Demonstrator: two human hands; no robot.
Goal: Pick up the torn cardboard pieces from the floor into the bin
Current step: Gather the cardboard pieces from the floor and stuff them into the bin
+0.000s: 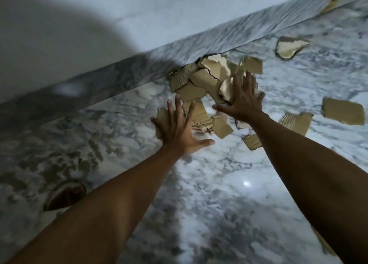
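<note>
I've got both hands, left hand and right hand, fingers spread over the cardboard pile; best to scoop inward together.

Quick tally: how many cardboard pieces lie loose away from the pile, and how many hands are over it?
Loose cardboard pieces apart from the pile: 4
Heaped pile of pieces: 1, pieces uncountable
Hands: 2, left hand, right hand
Total: 7

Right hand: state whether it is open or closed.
Open. The right hand lies palm down with fingers spread over the cardboard pile.
</note>
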